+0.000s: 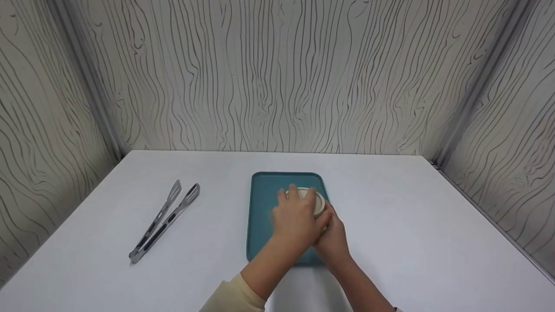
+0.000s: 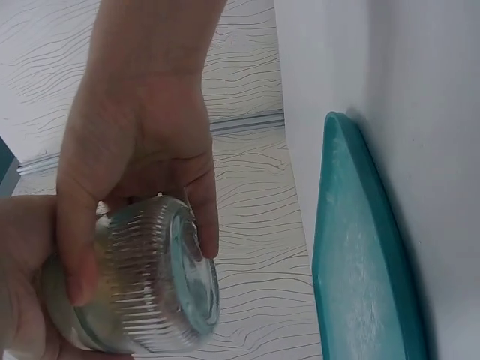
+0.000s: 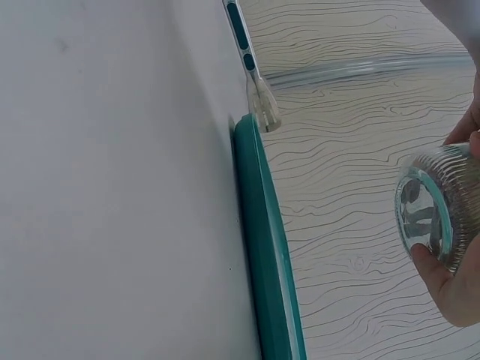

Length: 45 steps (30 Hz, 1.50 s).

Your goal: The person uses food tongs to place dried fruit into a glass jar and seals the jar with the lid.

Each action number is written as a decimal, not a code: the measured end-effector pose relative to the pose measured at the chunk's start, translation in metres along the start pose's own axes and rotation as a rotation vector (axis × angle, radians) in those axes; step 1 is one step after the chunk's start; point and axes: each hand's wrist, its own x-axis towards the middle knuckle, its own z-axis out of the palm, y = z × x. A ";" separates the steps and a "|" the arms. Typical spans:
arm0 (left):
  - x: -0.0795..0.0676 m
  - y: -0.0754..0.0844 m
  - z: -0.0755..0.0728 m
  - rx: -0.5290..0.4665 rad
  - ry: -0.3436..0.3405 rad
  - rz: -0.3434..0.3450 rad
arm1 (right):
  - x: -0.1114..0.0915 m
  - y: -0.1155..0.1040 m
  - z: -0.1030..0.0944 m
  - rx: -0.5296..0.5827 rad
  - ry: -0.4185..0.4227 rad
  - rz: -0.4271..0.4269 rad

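Observation:
A ribbed clear glass jar [image 2: 146, 281] with a pale round lid [image 1: 319, 204] is held tilted above a teal tray [image 1: 262, 203]. My left hand [image 1: 295, 219] grips the lid from above, its fingers spread over the top and edge. My right hand [image 1: 334, 237] holds the glass body from the right and below. In the right wrist view the jar's base [image 3: 421, 214] faces the camera side, and a fingertip of the right hand lies against it. What is inside the jar cannot be made out.
Metal tongs [image 1: 161, 227] with dark grip strips lie spread on the white table [image 1: 412, 225], left of the tray. Wood-patterned panels [image 1: 269, 78] stand behind the table and on both sides.

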 end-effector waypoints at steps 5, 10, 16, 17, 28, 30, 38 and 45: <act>0.001 -0.004 -0.002 -0.005 -0.038 0.046 | -0.001 0.005 -0.002 0.038 -0.033 -0.004; 0.003 -0.012 -0.008 -0.049 -0.071 0.165 | 0.000 0.006 -0.006 0.117 -0.081 0.004; 0.005 -0.030 -0.013 -0.199 -0.107 0.363 | -0.001 0.007 -0.013 0.291 -0.223 0.070; 0.005 -0.032 -0.013 -0.221 -0.118 0.391 | -0.001 0.007 -0.014 0.303 -0.242 0.077; 0.008 -0.033 -0.009 -0.262 -0.132 0.381 | 0.000 0.008 -0.013 0.248 -0.181 0.059; 0.007 -0.026 -0.008 -0.206 -0.100 0.310 | 0.000 0.007 -0.011 0.175 -0.123 0.015; 0.005 -0.005 -0.006 -0.019 -0.053 0.105 | 0.001 0.008 -0.003 0.008 0.005 -0.013; 0.004 -0.008 -0.004 0.008 -0.068 0.167 | -0.001 0.015 -0.003 0.038 -0.002 -0.004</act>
